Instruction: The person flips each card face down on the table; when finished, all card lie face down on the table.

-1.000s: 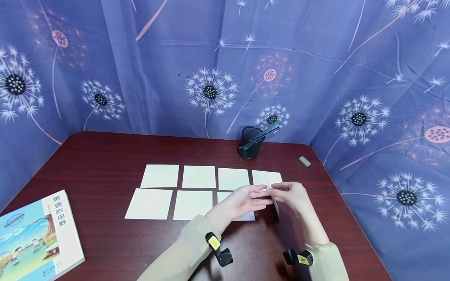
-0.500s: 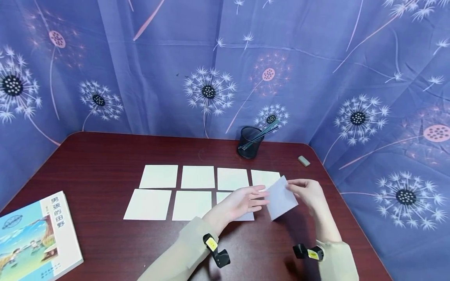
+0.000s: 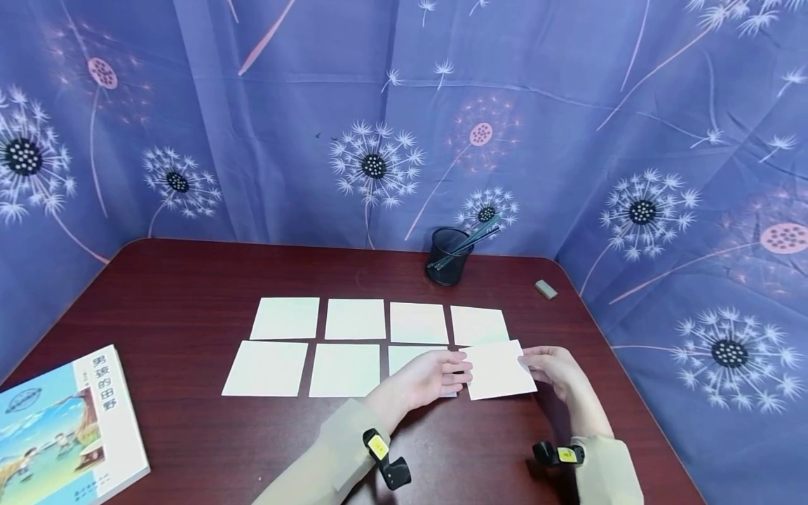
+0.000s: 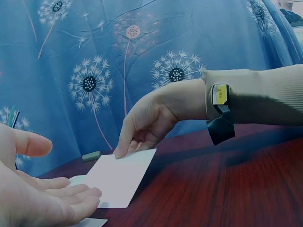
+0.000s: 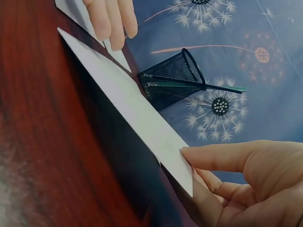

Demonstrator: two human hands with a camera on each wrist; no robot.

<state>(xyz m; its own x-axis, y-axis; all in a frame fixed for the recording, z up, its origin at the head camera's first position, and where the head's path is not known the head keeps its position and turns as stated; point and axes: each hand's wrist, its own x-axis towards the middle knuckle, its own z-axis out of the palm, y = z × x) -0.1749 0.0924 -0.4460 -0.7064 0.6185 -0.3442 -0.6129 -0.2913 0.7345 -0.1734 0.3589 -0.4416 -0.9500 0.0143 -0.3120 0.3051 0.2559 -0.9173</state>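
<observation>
My right hand (image 3: 557, 372) pinches the right edge of a white paper card (image 3: 501, 370) between thumb and fingers. In the right wrist view the thumb lies on top of that card (image 5: 132, 106), which is raised off the table. My left hand (image 3: 424, 379) is at the card's left side, palm turned up and fingers extended. In the left wrist view its fingertips (image 4: 94, 192) are by the card's near left edge; whether they touch it I cannot tell. Other white cards (image 3: 341, 369) lie flat in two rows, one partly covered by the left hand.
A black mesh pen cup (image 3: 449, 256) with pencils stands at the back of the dark red table (image 3: 189, 280). A grey eraser (image 3: 546, 289) lies at the back right. A book (image 3: 69, 428) rests at the left. A blue patterned curtain (image 3: 284, 105) hangs behind.
The card in the right hand has turned from standing on edge to nearly flat, white face up. The right hand has shifted right, then lowered. The left hand has drawn slightly left.
</observation>
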